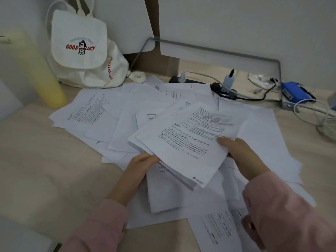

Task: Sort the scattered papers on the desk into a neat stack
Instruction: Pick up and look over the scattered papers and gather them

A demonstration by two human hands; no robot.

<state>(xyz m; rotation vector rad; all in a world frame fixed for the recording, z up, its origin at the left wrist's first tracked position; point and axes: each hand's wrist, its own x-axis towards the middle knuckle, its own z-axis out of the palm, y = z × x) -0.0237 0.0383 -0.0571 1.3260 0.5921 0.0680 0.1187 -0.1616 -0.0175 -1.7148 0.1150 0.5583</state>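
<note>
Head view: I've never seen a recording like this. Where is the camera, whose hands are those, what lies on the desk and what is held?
No machine here: the camera sits on a person's head and looks down at their own two bare hands. The left hand and right hand grip a bundle of printed sheets by opposite edges, above the desk. More loose papers lie scattered beneath. Behind are a white cloth bag, a yellow bottle and a power strip with cables.
</note>
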